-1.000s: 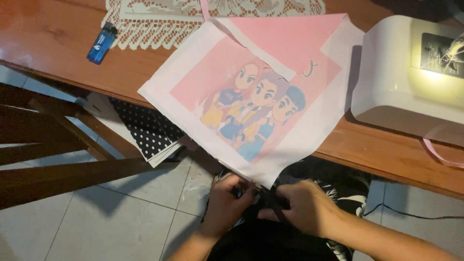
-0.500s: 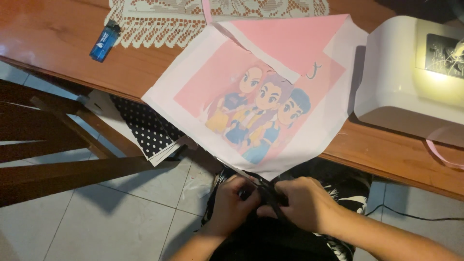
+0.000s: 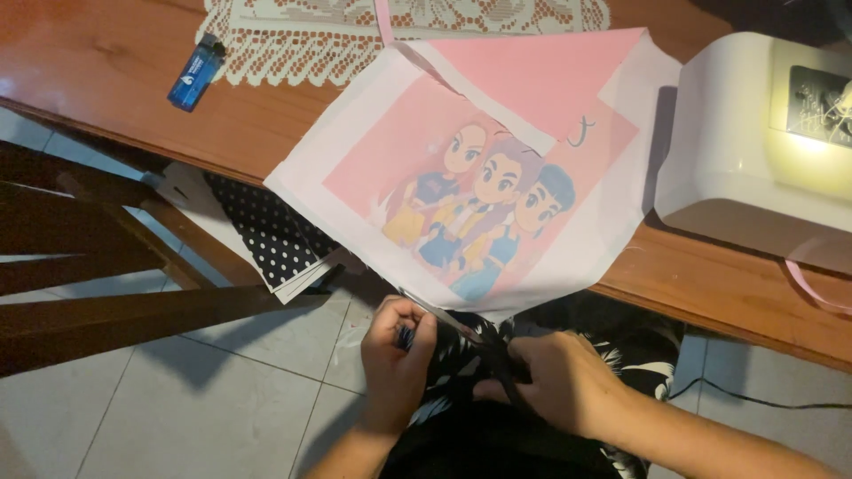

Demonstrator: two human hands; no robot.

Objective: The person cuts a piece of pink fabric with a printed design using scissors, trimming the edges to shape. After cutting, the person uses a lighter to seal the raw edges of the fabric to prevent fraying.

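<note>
low in the frame, both hands meet at the bottom corner of the white fabric panel printed with three cartoon figures on pink point(image 3: 484, 191), which hangs off the front edge of the reddish wooden bench point(image 3: 115, 98). the left hand point(image 3: 395, 355) has its grip clenched around a small dark item, too hidden to name, right where a thin pale strip point(image 3: 439, 315) runs along the cloth's lower edge. the right hand point(image 3: 555, 381) has its grip closed on dark material just under the corner; exactly what it pinches i cannot tell.

to handle this well, i'd judge the edge wants to be kept taut between the two hands, with the corner drawn straight down so the cloth doesn't bunch, and the bulk left resting on the bench for support.

the panel fills the centre of the frame, its tip just above and between the hands, touching the left fingers. upper left lies a blue lighter point(image 3: 195, 73) beside a cream lace runner point(image 3: 302, 44). at the right edge sits a white sewing machine point(image 3: 754, 142) with its lamp lit. a black polka-dot fabric point(image 3: 266, 235) hangs at centre left, under the bench edge.
</note>
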